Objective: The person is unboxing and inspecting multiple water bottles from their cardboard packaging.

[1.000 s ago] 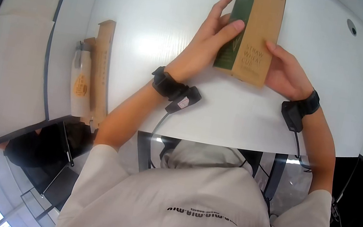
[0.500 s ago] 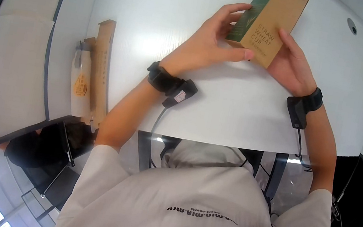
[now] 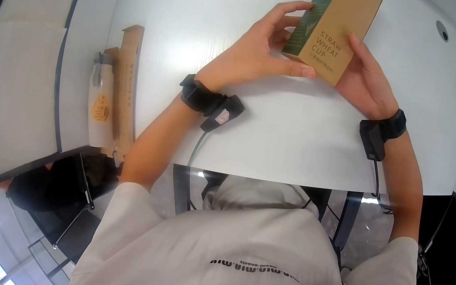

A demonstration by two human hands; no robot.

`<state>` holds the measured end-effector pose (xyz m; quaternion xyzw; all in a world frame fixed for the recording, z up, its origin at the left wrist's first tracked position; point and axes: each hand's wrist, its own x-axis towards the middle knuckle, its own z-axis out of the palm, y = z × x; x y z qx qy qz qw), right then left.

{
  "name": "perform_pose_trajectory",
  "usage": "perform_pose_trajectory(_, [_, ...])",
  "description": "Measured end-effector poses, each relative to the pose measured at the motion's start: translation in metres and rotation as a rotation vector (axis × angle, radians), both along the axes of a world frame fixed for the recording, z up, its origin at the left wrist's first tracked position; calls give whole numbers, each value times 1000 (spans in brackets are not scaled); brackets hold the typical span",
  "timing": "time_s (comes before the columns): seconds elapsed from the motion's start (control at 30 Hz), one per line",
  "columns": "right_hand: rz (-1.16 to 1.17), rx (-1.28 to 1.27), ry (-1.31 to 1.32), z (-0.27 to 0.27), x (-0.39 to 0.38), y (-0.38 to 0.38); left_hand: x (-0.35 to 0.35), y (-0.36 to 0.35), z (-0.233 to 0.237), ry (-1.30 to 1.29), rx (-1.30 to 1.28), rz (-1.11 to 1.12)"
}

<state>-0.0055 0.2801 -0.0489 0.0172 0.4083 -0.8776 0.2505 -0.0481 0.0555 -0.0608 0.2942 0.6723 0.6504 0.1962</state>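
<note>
A tall brown box (image 3: 346,26) with a green side and the words "STRAW WHEAT CUP" is held tilted over the white table, its far end cut off by the top edge of the view. My left hand (image 3: 265,51) grips it at the lower left, with the thumb under the near end and the fingertips at the green side. On the right, my right hand (image 3: 370,79) wraps round the box, thumb on the brown face and the other fingers hidden behind it. Both wrists wear black straps with cabled devices.
A white bottle (image 3: 102,102) and a long, flat piece of brown cardboard (image 3: 127,79) lie at the table's left edge, by a partition (image 3: 23,57). A round grommet (image 3: 442,31) is set in the white table (image 3: 277,139) at the far right. Part of another person shows at the lower left.
The box has shifted slightly left, and its printing reads more sharply. My left hand and wrist have moved a little left; my right hand is almost unchanged.
</note>
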Motion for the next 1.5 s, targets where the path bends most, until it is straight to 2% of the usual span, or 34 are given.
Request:
perform_pose_trajectory(0.23, [-25, 18, 1, -3, 0, 0, 0, -1, -1, -15, -3, -31])
perform_pose_trajectory(0.57, [12, 243, 133, -4, 5, 1, 3, 0, -3, 119, -106, -13])
perform_pose_trajectory(0.87, [28, 164, 139, -13, 1, 4, 4, 1, -6, 286, -217, 13])
perform_pose_trajectory(1.17, [27, 102, 99, -5, 0, 0, 6, 1, -2, 239, -169, -18])
perform_pose_trajectory(1.3, [57, -75, 83, -4, -4, 3, 7, 2, 2, 111, -108, -42])
perform_pose_trajectory(1.43, [2, -67, 46, -4, -3, 0, 6, 1, 0, 120, -99, -59])
perform_pose_trajectory(1.5, [43, -111, 57, -8, -5, 3, 6, 3, 1, 81, -64, -57])
